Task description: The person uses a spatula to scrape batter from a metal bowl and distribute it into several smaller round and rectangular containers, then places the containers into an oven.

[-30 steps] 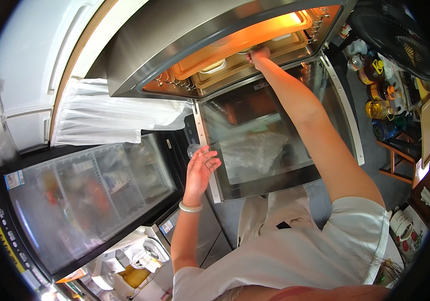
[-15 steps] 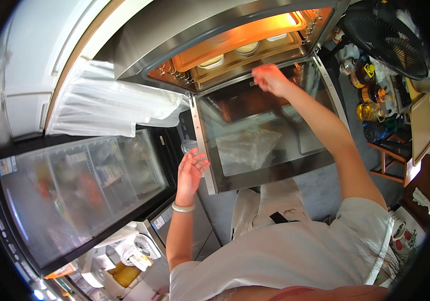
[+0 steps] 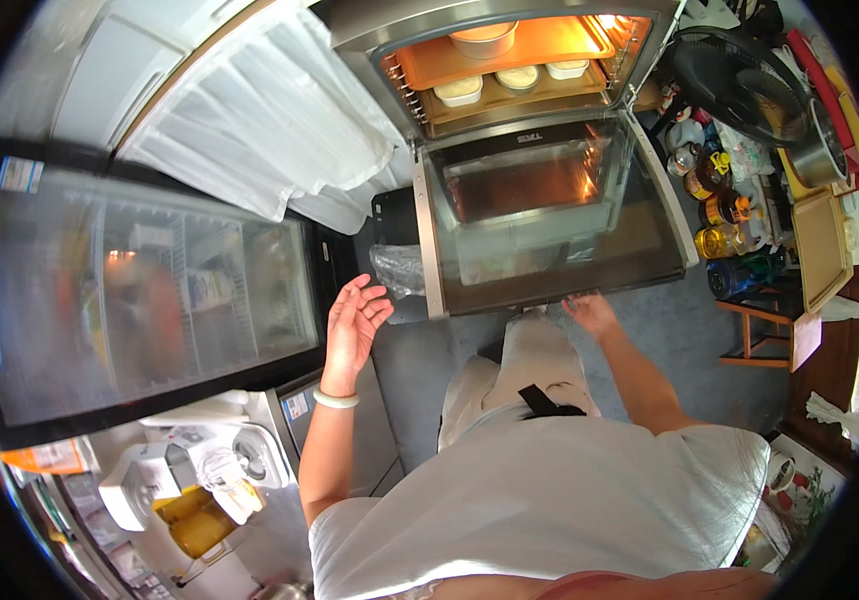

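Note:
The built-in oven is lit inside, and its glass oven door [image 3: 549,255] is folded down toward me. My right hand [image 3: 592,314] is at the front edge of this door, its fingers curled against the rim. My left hand [image 3: 354,325] is raised palm-up left of the door, fingers loosely apart, holding nothing. On the lower baking tray [image 3: 489,110] stand several small white dishes [image 3: 517,77] with pale filling. A round pan [image 3: 484,38] sits on the upper orange tray [image 3: 539,58].
At my left stands a glass-fronted fridge [image 3: 149,300]. White curtains [image 3: 279,110] hang beside the oven. To the right are a black fan [image 3: 739,85], several bottles [image 3: 724,205], a beige tray [image 3: 821,245] and a wooden stool [image 3: 754,335]. A clear plastic bag [image 3: 397,268] lies beside the door.
My right hand has come back from the oven opening to the door's front edge. My left hand stays raised. The view has shifted, showing more of the oven's inside.

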